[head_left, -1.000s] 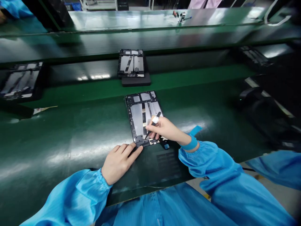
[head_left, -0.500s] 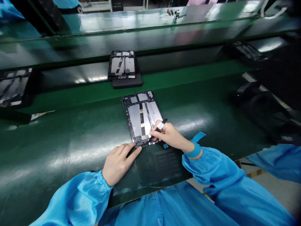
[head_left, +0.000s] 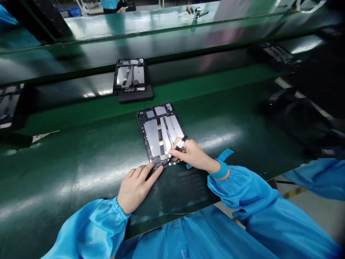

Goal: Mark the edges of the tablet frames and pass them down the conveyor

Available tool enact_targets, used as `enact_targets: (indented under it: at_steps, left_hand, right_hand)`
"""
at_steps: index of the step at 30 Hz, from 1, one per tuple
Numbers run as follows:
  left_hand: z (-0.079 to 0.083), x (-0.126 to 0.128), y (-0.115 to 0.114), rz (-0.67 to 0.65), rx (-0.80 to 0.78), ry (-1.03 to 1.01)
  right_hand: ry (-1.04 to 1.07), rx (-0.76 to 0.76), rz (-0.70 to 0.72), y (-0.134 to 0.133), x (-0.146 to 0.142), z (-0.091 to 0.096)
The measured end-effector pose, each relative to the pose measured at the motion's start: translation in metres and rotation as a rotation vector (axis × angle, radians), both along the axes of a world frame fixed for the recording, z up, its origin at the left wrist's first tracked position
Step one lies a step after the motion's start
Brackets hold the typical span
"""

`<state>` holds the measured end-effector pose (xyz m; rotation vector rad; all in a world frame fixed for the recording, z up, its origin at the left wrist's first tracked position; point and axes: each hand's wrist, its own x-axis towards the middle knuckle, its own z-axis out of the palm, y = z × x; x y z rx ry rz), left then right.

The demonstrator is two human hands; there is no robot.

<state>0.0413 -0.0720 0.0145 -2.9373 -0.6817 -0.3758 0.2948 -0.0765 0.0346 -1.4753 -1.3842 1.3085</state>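
An opened tablet (head_left: pixel 151 133), with silver plates and a dark ribbon strip in a black frame, lies flat on the green bench in front of me. My left hand (head_left: pixel 136 185) rests at its near left corner, fingers stretched out and thumb apart, the tips touching the frame. Between the fingers of my right hand (head_left: pixel 190 153) is a slim black pointed tool (head_left: pixel 184 139) with a white wrap around it. Its tip points down at the tablet's near edge, by the small parts there. A blue strap (head_left: pixel 222 171) circles my right wrist.
Beyond the bench, another opened tablet (head_left: pixel 131 76) sits on a black block (head_left: pixel 136 95). More tablets stand at far left (head_left: pixel 9 104) and far right (head_left: pixel 279 55). A dark curved object (head_left: pixel 283 100) occupies the right side. Small tools (head_left: pixel 196 13) lie on the back ledge.
The tablets along the back appear farther left, more than the bench's own small shift in view. Both hands keep nearly the same pose, and the black tool stays at the tablet's near edge.
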Motion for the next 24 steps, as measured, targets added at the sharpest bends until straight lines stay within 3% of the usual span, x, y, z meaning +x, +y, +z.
enact_targets:
  at_steps: [13,18,20,24]
  left_hand:
    - [0.009,0.02,-0.006,0.094,-0.009,0.102]
    - [0.009,0.007,0.006,-0.029,-0.086,0.005]
    - [0.008,0.001,0.011,-0.052,-0.114,-0.053]
    - [0.005,0.008,0.018,-0.06,-0.117,-0.19]
  right_hand:
    - [-0.086,0.068,-0.009,0.001,0.0,-0.002]
    - [-0.028,0.04,-0.027,0.0,0.001,-0.009]
    - [0.005,0.09,-0.117,0.001,0.001,-0.013]
    - [0.041,0.311,-0.527,0.004,0.003,-0.023]
